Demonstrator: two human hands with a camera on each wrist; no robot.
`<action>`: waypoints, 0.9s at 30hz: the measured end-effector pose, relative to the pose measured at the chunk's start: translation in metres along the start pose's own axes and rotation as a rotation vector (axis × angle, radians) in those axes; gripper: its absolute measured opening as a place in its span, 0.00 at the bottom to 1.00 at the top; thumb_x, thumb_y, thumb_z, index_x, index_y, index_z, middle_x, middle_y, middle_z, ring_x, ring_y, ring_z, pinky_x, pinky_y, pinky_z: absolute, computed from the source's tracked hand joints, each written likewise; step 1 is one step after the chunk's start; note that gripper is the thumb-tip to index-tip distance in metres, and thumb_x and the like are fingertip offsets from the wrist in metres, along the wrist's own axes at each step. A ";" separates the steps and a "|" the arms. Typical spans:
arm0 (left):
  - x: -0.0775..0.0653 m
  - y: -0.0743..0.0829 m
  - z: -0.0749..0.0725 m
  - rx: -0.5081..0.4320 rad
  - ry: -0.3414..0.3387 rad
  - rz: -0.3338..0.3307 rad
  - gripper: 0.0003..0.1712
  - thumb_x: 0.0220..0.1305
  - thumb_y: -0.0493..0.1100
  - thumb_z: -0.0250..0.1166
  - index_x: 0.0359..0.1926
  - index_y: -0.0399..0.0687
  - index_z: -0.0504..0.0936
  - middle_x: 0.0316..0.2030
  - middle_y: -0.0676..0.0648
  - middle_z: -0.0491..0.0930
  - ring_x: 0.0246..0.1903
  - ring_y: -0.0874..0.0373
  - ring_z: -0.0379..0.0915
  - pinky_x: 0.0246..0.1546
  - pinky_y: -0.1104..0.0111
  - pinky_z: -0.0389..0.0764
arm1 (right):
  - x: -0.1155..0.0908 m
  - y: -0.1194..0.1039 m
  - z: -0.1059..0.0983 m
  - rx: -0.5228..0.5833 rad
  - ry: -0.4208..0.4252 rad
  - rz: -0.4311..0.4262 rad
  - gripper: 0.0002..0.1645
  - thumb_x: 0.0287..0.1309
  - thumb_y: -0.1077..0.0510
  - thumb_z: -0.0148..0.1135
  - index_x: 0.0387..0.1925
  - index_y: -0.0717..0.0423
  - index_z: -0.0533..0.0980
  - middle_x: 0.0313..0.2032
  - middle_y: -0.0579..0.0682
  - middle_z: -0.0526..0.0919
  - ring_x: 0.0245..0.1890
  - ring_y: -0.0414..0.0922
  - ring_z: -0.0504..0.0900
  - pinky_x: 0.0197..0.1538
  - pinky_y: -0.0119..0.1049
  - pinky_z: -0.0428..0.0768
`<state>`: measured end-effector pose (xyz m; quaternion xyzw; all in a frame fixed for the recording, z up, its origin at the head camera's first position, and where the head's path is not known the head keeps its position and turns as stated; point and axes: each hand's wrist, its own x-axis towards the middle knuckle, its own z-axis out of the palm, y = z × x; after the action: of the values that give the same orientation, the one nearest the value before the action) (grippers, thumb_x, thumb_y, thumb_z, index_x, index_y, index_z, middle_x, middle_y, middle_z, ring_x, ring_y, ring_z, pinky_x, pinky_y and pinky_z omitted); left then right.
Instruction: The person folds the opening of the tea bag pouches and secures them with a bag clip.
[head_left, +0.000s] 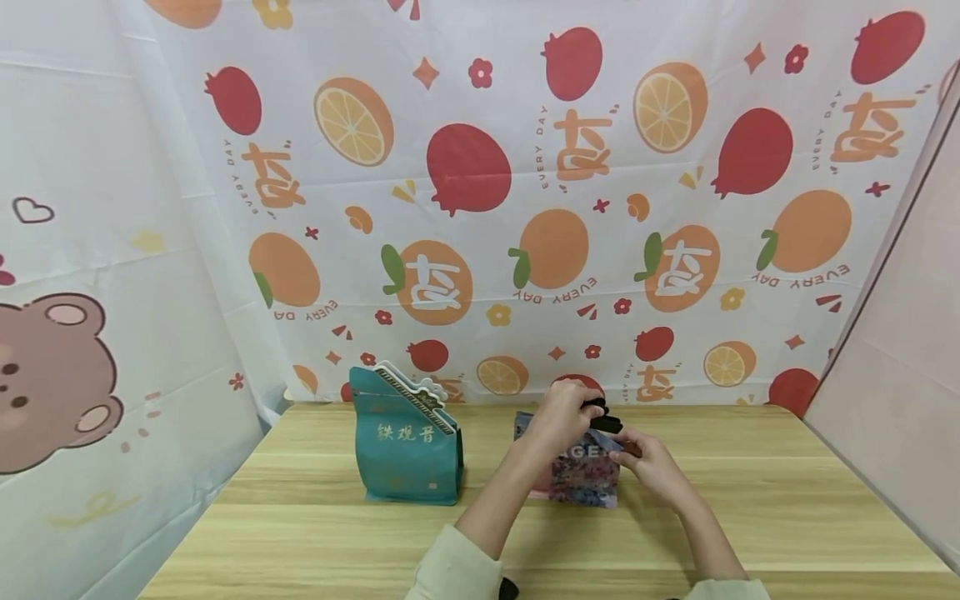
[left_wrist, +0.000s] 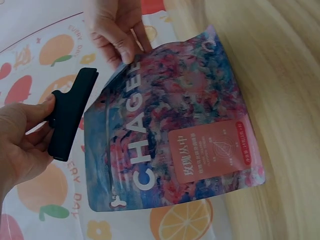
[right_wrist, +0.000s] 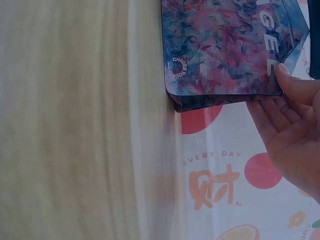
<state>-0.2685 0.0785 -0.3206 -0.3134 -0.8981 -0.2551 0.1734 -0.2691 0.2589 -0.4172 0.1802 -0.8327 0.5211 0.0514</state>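
A pink-and-blue pouch [head_left: 585,482] printed CHAGEE stands on the table, its front filling much of the left wrist view. Above its top edge, my left hand [head_left: 557,414] grips a black bag clip [left_wrist: 72,117] between thumb and fingers. The clip overlaps the pouch top in the head view, while the left wrist view shows it beside that edge. My right hand [head_left: 654,471] pinches the pouch's upper right corner, thumb on the printed front and fingers behind. That corner is folded at a slant in the right wrist view.
To the left on the wooden table [head_left: 315,533] stands a teal pouch [head_left: 405,458] with a white decorated clip [head_left: 420,392] slanted across its folded top. A fruit-print cloth [head_left: 480,275] hangs behind the table, and pale cloth walls flank both sides.
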 end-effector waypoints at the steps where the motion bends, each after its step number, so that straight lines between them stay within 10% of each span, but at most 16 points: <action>1: 0.000 0.000 -0.001 -0.006 0.002 -0.001 0.10 0.58 0.40 0.64 0.41 0.44 0.85 0.34 0.50 0.80 0.38 0.58 0.74 0.38 0.74 0.74 | 0.000 0.001 0.000 -0.001 0.002 0.003 0.09 0.59 0.68 0.56 0.42 0.67 0.74 0.41 0.58 0.78 0.41 0.51 0.77 0.41 0.45 0.76; 27: 0.007 0.005 0.002 0.164 -0.078 0.098 0.06 0.58 0.39 0.65 0.36 0.46 0.86 0.30 0.52 0.80 0.34 0.59 0.75 0.41 0.72 0.72 | -0.001 0.002 0.000 0.054 -0.001 -0.017 0.11 0.58 0.71 0.55 0.43 0.71 0.73 0.45 0.64 0.77 0.46 0.54 0.76 0.42 0.35 0.77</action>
<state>-0.2709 0.0869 -0.3173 -0.3514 -0.9056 -0.1597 0.1756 -0.2690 0.2600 -0.4186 0.1888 -0.8168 0.5428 0.0503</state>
